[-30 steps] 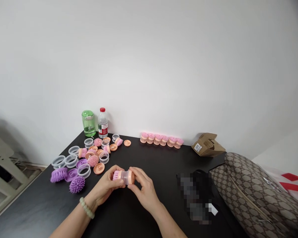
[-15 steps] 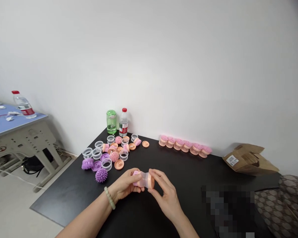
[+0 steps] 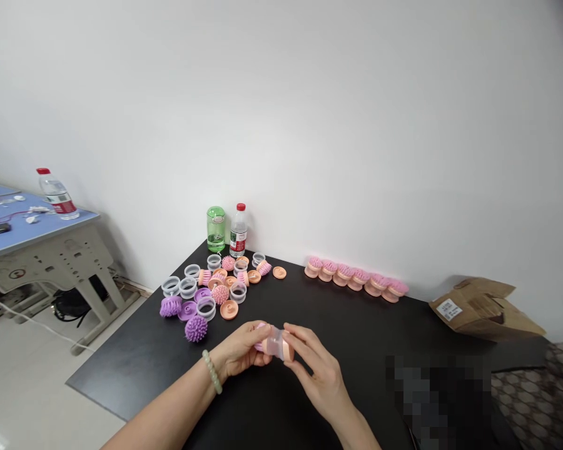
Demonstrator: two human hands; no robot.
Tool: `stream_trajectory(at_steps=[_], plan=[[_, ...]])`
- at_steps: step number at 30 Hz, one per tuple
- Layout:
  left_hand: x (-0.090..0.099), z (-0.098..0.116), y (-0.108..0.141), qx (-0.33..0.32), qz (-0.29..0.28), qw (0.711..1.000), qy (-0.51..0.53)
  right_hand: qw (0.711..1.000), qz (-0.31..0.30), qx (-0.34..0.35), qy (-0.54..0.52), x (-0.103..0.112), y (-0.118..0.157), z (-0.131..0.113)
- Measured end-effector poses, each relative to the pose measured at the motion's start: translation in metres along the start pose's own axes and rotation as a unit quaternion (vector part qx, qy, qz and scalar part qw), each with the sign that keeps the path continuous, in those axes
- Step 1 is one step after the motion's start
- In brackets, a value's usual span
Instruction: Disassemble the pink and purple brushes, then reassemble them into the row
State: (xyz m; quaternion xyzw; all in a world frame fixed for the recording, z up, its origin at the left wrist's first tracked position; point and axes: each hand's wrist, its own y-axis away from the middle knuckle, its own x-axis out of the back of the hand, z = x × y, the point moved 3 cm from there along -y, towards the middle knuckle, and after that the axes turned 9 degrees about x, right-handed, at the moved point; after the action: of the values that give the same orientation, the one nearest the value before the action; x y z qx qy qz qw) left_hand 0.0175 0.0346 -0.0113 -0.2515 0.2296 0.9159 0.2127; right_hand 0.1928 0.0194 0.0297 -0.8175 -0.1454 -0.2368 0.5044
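the brush (image 3: 275, 343) is resting between your two hands above the table (image 3: 356, 350), its pink bristles (image 3: 259, 346) pointing into your left hand (image 3: 239, 351), its clear band showing in the middle and its peach base (image 3: 288, 348) facing your right hand (image 3: 319, 369). your left hand is clamping the bristle end, thumb pressing along the top and fingers curling beneath; your right hand is pinching the base, fingers lying on the upper side and thumb on the lower. both forearms are reaching in from below and slanting toward each other, a bracelet (image 3: 212, 373) circling your left wrist. the loose parts (image 3: 220, 294) are spreading out beyond your left hand, the nearest purple head (image 3: 196, 329) sitting apart from your knuckles. six brushes (image 3: 356, 279) are standing in a row along the wall (image 3: 281, 125), with black tabletop showing between them and your right hand. the table's left edge is running past the parts, and the box (image 3: 488, 309) and bag (image 3: 528, 394) are bordering your right side, well apart from your hand.
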Motion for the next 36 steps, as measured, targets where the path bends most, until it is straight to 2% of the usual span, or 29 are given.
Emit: stream_trajectory(at_steps=[5, 8, 10, 12, 14, 16, 19, 23, 27, 31, 32, 34, 36], plan=[[-0.001, 0.001, 0.002, 0.009, -0.01, 1.0, -0.01, 0.998, -0.017, 0.033, 0.042, 0.002, 0.001, -0.003], [-0.005, 0.003, 0.005, -0.006, -0.015, 1.0, -0.024, 0.997, -0.015, 0.018, 0.069, 0.003, 0.002, -0.001], [-0.009, 0.007, 0.008, -0.044, -0.009, 0.998, -0.047, 0.996, -0.009, -0.032, 0.079, 0.002, 0.004, 0.002], [-0.012, 0.01, 0.011, -0.088, -0.004, 0.993, -0.078, 0.991, -0.008, -0.118, 0.057, -0.003, 0.007, 0.007], [-0.015, 0.013, 0.012, -0.116, -0.007, 0.988, -0.103, 0.976, -0.01, -0.218, -0.007, -0.01, 0.011, 0.013], [-0.017, 0.015, 0.013, -0.127, -0.008, 0.985, -0.114, 0.956, -0.004, -0.283, -0.082, -0.016, 0.015, 0.018], [-0.016, 0.017, 0.014, -0.149, 0.016, 0.98, -0.128, 0.945, 0.009, -0.296, -0.138, -0.02, 0.018, 0.022], [-0.012, 0.019, 0.014, -0.178, 0.043, 0.967, -0.174, 0.947, 0.011, -0.288, -0.14, -0.02, 0.019, 0.024], [-0.007, 0.019, 0.013, -0.218, 0.07, 0.939, -0.258, 0.932, 0.02, -0.312, -0.185, -0.022, 0.018, 0.024], [-0.004, 0.018, 0.011, -0.249, 0.117, 0.892, -0.359, 0.909, 0.007, -0.346, -0.235, -0.03, 0.021, 0.03], [-0.003, 0.018, 0.011, -0.252, 0.14, 0.877, -0.385, 0.91, 0.009, -0.35, -0.222, -0.031, 0.022, 0.032], [-0.003, 0.018, 0.012, -0.258, 0.183, 0.846, -0.429, 0.93, 0.031, -0.334, -0.147, -0.03, 0.024, 0.035], [-0.005, 0.019, 0.013, -0.261, 0.204, 0.824, -0.459, 0.957, 0.04, -0.28, -0.058, -0.027, 0.023, 0.035]])
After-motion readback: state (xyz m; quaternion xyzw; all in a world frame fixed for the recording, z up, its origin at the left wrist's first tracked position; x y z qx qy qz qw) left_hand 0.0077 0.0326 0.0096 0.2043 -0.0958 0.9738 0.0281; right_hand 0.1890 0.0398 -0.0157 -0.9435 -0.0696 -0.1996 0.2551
